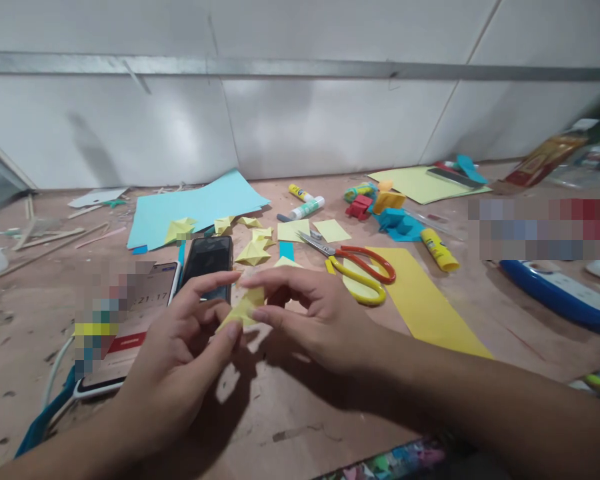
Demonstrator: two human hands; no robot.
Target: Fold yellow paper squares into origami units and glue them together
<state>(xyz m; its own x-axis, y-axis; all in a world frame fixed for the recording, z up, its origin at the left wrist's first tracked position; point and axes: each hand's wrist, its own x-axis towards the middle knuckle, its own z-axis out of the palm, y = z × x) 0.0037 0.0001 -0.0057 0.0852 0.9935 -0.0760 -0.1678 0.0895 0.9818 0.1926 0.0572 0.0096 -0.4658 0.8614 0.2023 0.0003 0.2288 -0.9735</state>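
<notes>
Between my two hands is a small piece of folded yellow paper, held above the table. My left hand pinches its lower left side with thumb and fingers. From the right, my right hand grips its other side, thumb and index finger closed on it. Part of the paper is hidden behind the fingers. Just beyond lie several folded yellow paper pieces and flat pale yellow squares. Scissors with red and yellow handles rest past my right hand, blades slightly apart.
A black phone and a lit phone lie at left. Light blue sheets are behind. Glue sticks, folded blue paper and a yellow strip lie right. A bottle leans near the wall; a blue-white power strip is far right.
</notes>
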